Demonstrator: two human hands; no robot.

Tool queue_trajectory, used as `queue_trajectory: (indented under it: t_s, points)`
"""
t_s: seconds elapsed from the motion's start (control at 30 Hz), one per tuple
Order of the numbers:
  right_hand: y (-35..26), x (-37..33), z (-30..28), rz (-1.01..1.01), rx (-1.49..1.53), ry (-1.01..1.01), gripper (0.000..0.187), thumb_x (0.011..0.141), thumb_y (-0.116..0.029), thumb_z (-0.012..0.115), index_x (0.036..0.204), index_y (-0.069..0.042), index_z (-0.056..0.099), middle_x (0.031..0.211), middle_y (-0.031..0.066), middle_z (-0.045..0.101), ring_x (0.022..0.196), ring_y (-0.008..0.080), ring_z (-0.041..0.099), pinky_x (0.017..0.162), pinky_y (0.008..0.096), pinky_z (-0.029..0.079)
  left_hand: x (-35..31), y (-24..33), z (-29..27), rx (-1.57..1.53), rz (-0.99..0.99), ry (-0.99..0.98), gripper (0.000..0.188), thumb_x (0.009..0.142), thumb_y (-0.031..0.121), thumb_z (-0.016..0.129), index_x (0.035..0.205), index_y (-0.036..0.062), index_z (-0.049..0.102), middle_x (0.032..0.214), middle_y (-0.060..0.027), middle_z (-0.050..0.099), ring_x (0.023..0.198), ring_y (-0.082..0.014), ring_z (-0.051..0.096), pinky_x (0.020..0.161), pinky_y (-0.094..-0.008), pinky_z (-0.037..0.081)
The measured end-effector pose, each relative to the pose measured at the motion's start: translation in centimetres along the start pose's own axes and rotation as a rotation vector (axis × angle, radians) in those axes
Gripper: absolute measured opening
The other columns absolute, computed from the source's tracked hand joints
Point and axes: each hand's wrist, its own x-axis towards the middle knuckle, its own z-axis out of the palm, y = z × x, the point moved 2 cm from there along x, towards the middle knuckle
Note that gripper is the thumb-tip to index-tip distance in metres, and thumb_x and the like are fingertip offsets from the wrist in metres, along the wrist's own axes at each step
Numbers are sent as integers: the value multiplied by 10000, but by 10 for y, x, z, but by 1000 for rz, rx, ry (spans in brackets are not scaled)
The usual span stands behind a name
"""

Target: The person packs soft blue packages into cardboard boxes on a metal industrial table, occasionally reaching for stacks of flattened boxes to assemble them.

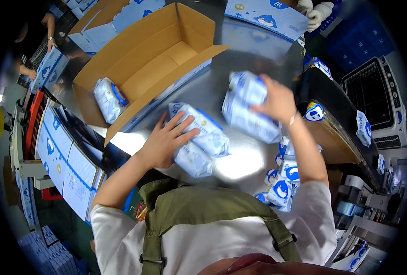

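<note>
On the metal table, my left hand (166, 142) lies with fingers spread over two soft white-and-blue packs of wet wipes. The upper pack (208, 134) has a blue lid edge; the lower pack (193, 159) lies beside it, nearer my body. To the right, my right hand (279, 101) closes thumb and fingers on a pair of similar packs (249, 120), slightly blurred. Beyond my left hand stands an open cardboard box (144, 68). One pack of wet wipes (108, 101) sits inside its near left end.
Several small packs (281, 190) are heaped by my right arm. A dark conveyor (338, 105) with scattered packs runs along the right. Flattened printed cartons (68, 160) stand at left. Co-workers' gloved hands (320, 16) and bare hands (31, 73) touch cartons at the far side.
</note>
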Motion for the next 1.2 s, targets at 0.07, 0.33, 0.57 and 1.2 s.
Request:
queue_trajectory:
  t_s: [0.07, 0.33, 0.57, 1.2]
  points:
    - [79, 53, 20, 295, -1, -263, 899, 651, -529, 770, 1312, 4, 475, 1163, 227, 604, 1062, 341, 596, 934, 368, 458, -2, 2, -3, 64, -53, 100, 888, 557, 122, 760, 1371, 160, 408, 1474, -147, 313, 1373, -342, 276, 1071, -600, 214]
    - [46, 13, 97, 310, 1411, -373, 658, 797, -293, 722, 1330, -4, 466, 1219, 109, 577, 1093, 203, 564, 937, 318, 438, -51, 12, 108, -1687, -983, 339, 651, 911, 460, 543, 1324, -19, 388, 1092, -115, 587, 930, -225, 610, 706, -331, 529]
    - [29, -49, 83, 122, 1704, -133, 785, 669, -202, 694, 1350, 50, 396, 1234, 188, 555, 1132, 294, 554, 999, 380, 423, -46, 42, 60, -1587, -515, 791, 649, 726, 187, 765, 1265, -24, 471, 1132, -132, 611, 1030, -231, 589, 932, -351, 447]
    - [-81, 217, 52, -270, 169, 4, 408, 854, -349, 562, 1102, -33, 633, 1078, 201, 643, 1050, 337, 593, 914, 427, 444, -20, -138, -85, -57, -923, 121, 468, 895, 434, 517, 1071, 28, 668, 1061, -167, 668, 1039, -307, 616, 853, -429, 477]
